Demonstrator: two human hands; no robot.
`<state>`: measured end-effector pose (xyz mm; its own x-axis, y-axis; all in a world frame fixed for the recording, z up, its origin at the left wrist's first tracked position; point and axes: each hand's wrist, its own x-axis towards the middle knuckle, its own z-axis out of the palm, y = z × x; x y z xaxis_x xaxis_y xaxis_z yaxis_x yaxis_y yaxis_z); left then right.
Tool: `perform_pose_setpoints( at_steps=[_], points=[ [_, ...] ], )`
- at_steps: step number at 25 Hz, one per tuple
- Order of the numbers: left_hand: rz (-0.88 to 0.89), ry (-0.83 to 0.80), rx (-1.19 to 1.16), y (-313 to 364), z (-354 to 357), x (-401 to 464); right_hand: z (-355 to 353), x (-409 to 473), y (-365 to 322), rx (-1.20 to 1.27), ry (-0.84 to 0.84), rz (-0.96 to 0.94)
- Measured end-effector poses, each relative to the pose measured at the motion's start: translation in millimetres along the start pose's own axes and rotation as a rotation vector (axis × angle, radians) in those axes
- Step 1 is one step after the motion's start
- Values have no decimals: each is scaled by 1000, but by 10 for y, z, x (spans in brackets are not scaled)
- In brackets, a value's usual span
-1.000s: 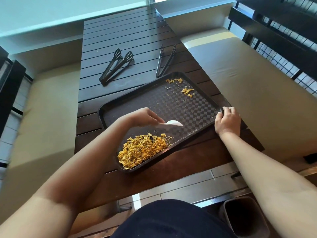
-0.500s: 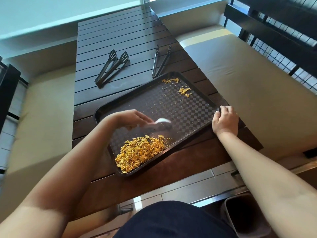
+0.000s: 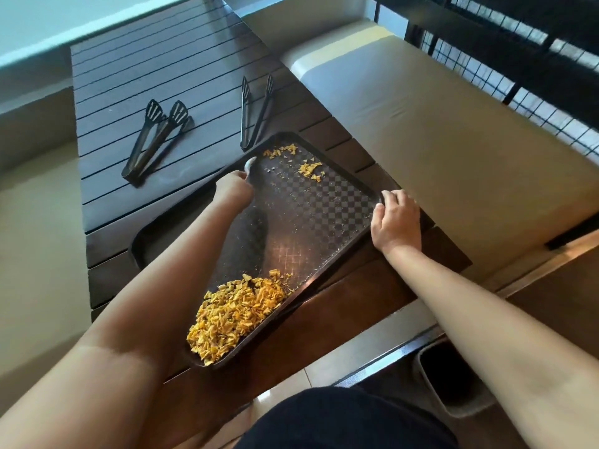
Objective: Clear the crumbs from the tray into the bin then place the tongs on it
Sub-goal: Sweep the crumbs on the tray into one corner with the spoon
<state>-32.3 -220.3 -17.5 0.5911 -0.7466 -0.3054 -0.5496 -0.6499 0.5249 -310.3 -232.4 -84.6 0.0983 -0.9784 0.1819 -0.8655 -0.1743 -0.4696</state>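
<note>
Reached across the tray [image 3: 340, 202] with the left hand [image 3: 234, 188], from a spot just above the near pile a second before to the far left rim. Carried the small white scraper [image 3: 250, 163] along, pinched in curled fingers, its pale tip now lying at the far edge just left of the remaining crumbs. Kept the right hand [image 3: 393, 218] where it had been, fingers curled over the right rim, steadying the tray on the dark slatted table [image 3: 155, 69].

Left the big heap of yellow crumbs [image 3: 236, 314] unmoved in the near corner, which overhangs the table edge. Left two small scatters at the far end as before: one [image 3: 281, 151] against the far rim, another [image 3: 311, 169] a little nearer and to the right.

Judged from this: positioned for another sweep, to drag those far scatters toward the near heap. Still a way to go, since nothing had yet gone into the bin [image 3: 453, 380], which stood on the floor below the near right edge of the table, partly hidden by the right forearm.

Left both pairs of black tongs untouched beyond the tray: the slotted pair [image 3: 155, 137] far left, well apart; the slim pair [image 3: 254, 113] with its hinged end almost touching the far rim.
</note>
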Motion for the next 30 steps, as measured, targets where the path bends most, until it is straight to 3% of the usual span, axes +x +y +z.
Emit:
perform_pose_setpoints(
  at_steps=[5, 11, 17, 27, 30],
  points=[
    [46, -82, -139, 260, 203, 154, 16, 24, 8, 1, -2, 15],
    [197, -283, -53, 338, 453, 33, 25, 25, 9, -13, -6, 11],
    [-30, -5, -201, 203, 240, 249, 22, 20, 2, -2, -10, 26],
    [104, -262, -162, 375, 439, -7, 16, 29, -1, 11, -4, 35],
    [22, -151, -288, 240, 344, 9, 12, 26, -1, 8, -5, 35]
  ],
)
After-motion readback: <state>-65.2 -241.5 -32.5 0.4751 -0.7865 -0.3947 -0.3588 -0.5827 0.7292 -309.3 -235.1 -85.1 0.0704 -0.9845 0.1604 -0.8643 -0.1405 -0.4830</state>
